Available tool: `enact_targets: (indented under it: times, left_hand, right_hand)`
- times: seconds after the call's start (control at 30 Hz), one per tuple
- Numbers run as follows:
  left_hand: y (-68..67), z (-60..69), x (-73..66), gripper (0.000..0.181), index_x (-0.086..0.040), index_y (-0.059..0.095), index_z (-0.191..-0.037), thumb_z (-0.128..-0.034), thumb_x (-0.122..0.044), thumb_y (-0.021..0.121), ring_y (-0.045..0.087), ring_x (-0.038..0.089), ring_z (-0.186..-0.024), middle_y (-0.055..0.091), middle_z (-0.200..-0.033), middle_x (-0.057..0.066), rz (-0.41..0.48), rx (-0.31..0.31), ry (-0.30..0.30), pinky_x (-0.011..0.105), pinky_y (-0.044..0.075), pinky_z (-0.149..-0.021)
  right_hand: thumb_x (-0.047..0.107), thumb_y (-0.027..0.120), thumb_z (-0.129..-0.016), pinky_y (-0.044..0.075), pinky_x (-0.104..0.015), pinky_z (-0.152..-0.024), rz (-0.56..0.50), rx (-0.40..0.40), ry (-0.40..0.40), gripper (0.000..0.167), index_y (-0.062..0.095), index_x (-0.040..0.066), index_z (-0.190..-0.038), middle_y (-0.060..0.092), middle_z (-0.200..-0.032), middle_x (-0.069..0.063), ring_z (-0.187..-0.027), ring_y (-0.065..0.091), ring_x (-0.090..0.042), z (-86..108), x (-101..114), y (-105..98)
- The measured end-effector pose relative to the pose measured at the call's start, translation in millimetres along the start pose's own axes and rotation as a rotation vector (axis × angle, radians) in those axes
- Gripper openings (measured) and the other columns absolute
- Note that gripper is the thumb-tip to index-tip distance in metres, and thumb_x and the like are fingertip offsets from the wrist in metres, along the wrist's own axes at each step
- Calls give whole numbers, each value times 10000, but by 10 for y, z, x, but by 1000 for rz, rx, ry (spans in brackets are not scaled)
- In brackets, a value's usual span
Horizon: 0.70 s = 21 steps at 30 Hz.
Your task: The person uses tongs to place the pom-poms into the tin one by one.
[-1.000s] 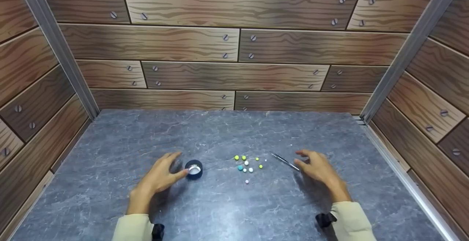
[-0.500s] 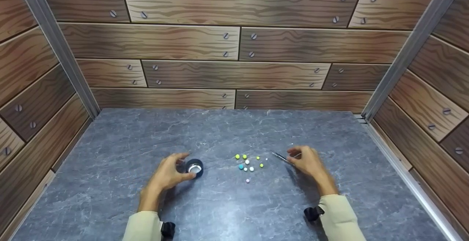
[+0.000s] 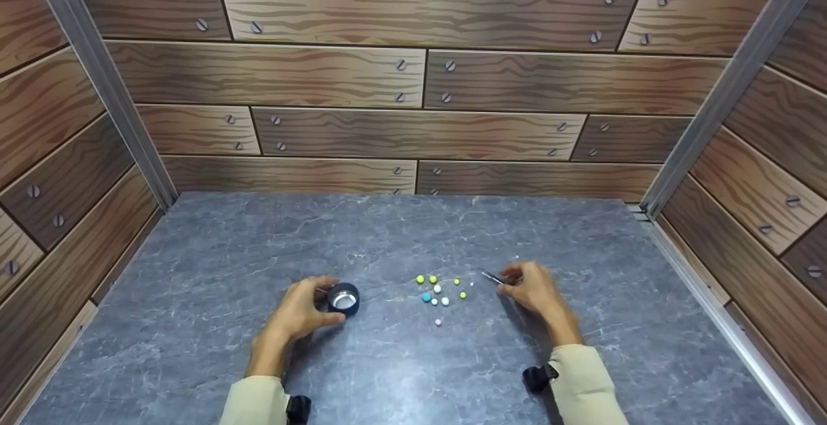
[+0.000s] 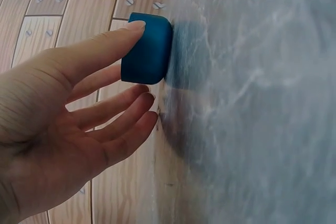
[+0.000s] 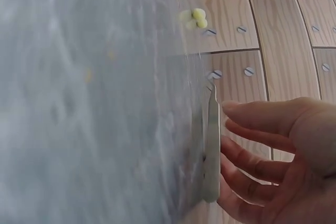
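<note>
A small round dark blue container [image 3: 343, 299], silver inside, stands on the table left of centre. My left hand [image 3: 294, 315] has its thumb and index finger on opposite sides of it; in the left wrist view the thumb tip lies against the blue wall [image 4: 149, 51]. Metal tweezers [image 5: 211, 150] lie on the table at the right, tips toward the beads. Beside them is my right hand [image 5: 278, 156], fingers bent loosely at their side, the thumb slightly apart from them. Several small beads, among them a blue one [image 3: 426, 297] and a white one [image 3: 437, 289], lie between the hands.
The grey marbled table [image 3: 400, 231] is bounded by wood-patterned walls [image 3: 362, 76] at the back and sides. Metal rails stand at both back corners. A tiny pale speck [image 3: 517, 257] lies behind the right hand.
My left hand has moved right, to the blue container, and its thumb and index finger have come around it. My right hand has moved left along the tweezers, its fingers drawn closer together.
</note>
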State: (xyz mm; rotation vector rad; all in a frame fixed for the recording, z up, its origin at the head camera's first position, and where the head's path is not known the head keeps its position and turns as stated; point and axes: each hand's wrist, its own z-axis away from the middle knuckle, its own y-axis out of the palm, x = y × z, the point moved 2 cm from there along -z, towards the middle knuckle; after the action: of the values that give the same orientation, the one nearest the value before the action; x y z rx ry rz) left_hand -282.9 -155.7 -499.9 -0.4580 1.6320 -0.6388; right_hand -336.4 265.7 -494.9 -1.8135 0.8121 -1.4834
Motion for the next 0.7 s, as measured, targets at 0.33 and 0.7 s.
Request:
enact_targets:
  times: [0.33, 0.7]
  left_hand:
    - [47, -59, -3, 627, 56, 664, -1290, -737, -90, 920, 729, 335, -1050, 748, -1158, 217, 23, -26, 28, 492, 570, -943]
    - [81, -90, 10, 562, 66, 682, -1255, -751, -48, 903, 728, 340, -1068, 748, -1153, 236, 50, -29, 23, 501, 558, -974]
  right_hand:
    - [45, 823, -786, 539, -362, -761, 40, -4, 62, 193, 783, 0, -970, 776, -847, -123, -787, 700, -205, -47, 36, 45]
    - [-9, 800, -772, 546, -385, -720, 64, -34, 58, 115, 790, 17, -883, 768, -804, -122, -756, 705, -230, -40, 41, 55]
